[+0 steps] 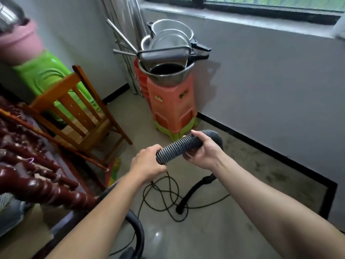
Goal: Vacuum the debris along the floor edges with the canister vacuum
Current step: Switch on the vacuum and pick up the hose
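Observation:
Both my hands hold a ribbed grey vacuum hose [175, 148] at chest height. My left hand [147, 163] grips its near end. My right hand [201, 152] grips it further along, where the hose bends down behind the hand. A black curved wand tube [192, 193] runs from below my right wrist down to the floor. Another stretch of dark hose [137, 230] loops low between my forearms. A thin black power cord [160, 195] lies tangled on the floor. Dusty grime [261, 165] covers the floor along the black skirting [280, 157] at the right wall.
Stacked orange and green plastic stools [173, 107] carrying metal basins [168, 53] stand in the corner. A wooden chair [82, 113] and dark carved furniture [28, 165] crowd the left. A window [261, 2] tops the right wall.

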`<move>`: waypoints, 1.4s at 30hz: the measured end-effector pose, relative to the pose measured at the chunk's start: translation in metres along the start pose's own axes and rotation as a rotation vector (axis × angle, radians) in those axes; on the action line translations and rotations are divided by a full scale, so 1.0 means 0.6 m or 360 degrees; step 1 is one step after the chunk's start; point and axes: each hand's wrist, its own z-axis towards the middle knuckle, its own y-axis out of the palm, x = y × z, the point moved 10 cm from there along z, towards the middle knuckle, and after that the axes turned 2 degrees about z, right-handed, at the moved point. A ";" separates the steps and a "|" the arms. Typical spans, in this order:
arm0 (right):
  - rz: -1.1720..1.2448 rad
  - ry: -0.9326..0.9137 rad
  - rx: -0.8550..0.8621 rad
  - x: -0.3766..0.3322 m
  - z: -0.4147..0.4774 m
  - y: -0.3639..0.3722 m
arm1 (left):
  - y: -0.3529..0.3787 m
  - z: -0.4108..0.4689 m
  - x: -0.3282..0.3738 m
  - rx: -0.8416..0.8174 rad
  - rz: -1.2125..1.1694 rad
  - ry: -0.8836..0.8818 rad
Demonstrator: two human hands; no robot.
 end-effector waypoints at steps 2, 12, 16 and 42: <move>0.0086 -0.0088 -0.0035 -0.033 -0.019 0.014 | -0.032 0.011 0.026 0.0041 0.0014 0.0053; 0.0594 -0.0138 0.0546 -0.143 0.002 -0.072 | -0.133 0.042 -0.072 0.0211 0.0226 -0.0004; 0.0273 0.0008 0.0194 -0.085 0.048 0.033 | -0.098 0.116 0.027 0.0249 0.0494 0.0341; 0.0566 -0.0107 0.0747 -0.290 0.245 -0.210 | 0.117 0.389 0.090 -0.0540 0.0383 0.0545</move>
